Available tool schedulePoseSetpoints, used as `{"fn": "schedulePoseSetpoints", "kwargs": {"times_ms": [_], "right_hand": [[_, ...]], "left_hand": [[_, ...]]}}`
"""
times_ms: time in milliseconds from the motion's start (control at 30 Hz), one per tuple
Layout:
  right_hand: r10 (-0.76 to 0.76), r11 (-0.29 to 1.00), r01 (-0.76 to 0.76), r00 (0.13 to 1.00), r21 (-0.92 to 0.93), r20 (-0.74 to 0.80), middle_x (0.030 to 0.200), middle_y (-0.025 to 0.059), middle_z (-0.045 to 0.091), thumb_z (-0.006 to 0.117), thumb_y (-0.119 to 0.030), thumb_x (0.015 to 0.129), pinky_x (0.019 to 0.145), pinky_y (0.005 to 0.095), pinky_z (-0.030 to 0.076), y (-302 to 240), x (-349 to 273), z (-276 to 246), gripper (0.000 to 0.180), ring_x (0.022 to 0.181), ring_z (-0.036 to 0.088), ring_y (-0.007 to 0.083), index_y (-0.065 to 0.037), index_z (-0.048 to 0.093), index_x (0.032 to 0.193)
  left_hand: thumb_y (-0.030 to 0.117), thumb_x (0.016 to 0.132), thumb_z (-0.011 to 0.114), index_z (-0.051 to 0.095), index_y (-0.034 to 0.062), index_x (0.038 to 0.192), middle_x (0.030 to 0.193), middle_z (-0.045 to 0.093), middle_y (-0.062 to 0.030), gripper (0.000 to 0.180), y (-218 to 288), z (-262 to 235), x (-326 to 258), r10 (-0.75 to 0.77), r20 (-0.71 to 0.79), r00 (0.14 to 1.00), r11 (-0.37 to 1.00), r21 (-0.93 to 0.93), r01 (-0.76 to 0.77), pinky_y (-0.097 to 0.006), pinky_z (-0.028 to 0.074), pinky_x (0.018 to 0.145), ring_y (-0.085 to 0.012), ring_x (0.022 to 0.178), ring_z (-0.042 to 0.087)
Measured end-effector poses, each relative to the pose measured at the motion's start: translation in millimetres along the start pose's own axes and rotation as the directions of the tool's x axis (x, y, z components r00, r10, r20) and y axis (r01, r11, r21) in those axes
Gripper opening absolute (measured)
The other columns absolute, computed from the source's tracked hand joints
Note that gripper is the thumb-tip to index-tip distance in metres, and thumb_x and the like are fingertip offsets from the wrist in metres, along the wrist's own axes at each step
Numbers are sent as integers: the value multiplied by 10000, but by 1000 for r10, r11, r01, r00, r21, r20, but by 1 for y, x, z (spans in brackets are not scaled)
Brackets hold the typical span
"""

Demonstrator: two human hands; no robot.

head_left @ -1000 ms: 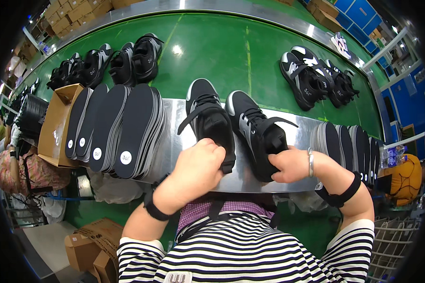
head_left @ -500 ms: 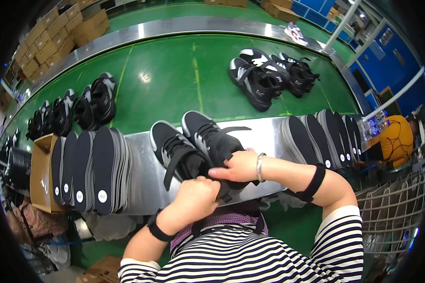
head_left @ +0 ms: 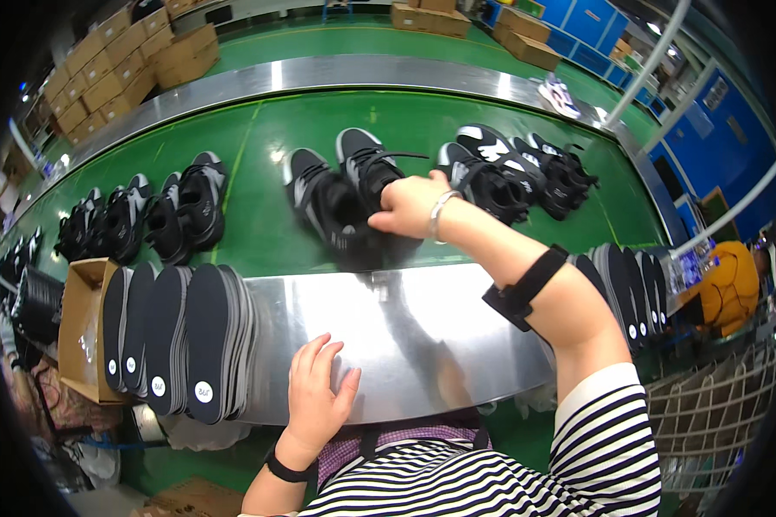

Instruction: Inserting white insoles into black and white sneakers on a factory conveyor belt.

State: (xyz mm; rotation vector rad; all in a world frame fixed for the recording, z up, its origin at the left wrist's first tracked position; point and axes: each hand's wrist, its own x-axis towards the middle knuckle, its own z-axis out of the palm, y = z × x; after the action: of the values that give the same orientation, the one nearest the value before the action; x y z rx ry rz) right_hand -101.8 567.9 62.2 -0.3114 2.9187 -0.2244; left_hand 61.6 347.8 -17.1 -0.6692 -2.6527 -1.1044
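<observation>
A pair of black sneakers with grey trim is on the green belt (head_left: 263, 194) beyond the metal ledge, toes pointing away from me. My right hand (head_left: 412, 207) reaches out over the pair, its fingers closed at the heel of the right sneaker (head_left: 366, 168). Just beside it is the left sneaker (head_left: 319, 194), its heel smeared by motion. Nearer to me, my left hand (head_left: 315, 392) hovers at the front of the metal ledge (head_left: 336, 310), fingers apart and holding nothing.
Stacks of dark insoles stand at the ledge's left (head_left: 207, 345) and right (head_left: 616, 276). An open carton (head_left: 86, 332) stands beyond the left stacks. More black sneakers sit on the belt at left (head_left: 190, 207) and right (head_left: 483, 181). A metal rail (head_left: 353, 73) borders the far side.
The pair of sneakers has gone from the metal ledge forward onto the green belt, my right hand going with it. My left hand has drawn away from the shoes and opened.
</observation>
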Motion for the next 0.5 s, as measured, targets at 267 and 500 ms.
{"fn": "schedulePoseSetpoints", "kwargs": {"times_ms": [267, 500], "right_hand": [[-92, 912, 125, 991, 391, -101, 793, 162, 592, 565, -256, 776, 694, 378, 442, 8, 9, 38, 389, 766, 568, 295, -106, 483, 1125], [-133, 944, 196, 963, 266, -236, 769, 147, 601, 570, -250, 780, 631, 412, 445, -5, 48, 71, 253, 694, 569, 340, -70, 530, 954]], "left_hand": [[370, 662, 676, 384, 18, 1206, 1317, 215, -257, 711, -23, -17, -31, -406, 232, 884, 892, 310, 329, -573, 97, 964, -403, 1242, 148], [469, 648, 665, 219, 28, 1309, 1376, 59, -261, 912, -28, -7, -38, -498, 358, 790, 852, 370, 370, -596, -55, 955, -430, 1268, -22]]}}
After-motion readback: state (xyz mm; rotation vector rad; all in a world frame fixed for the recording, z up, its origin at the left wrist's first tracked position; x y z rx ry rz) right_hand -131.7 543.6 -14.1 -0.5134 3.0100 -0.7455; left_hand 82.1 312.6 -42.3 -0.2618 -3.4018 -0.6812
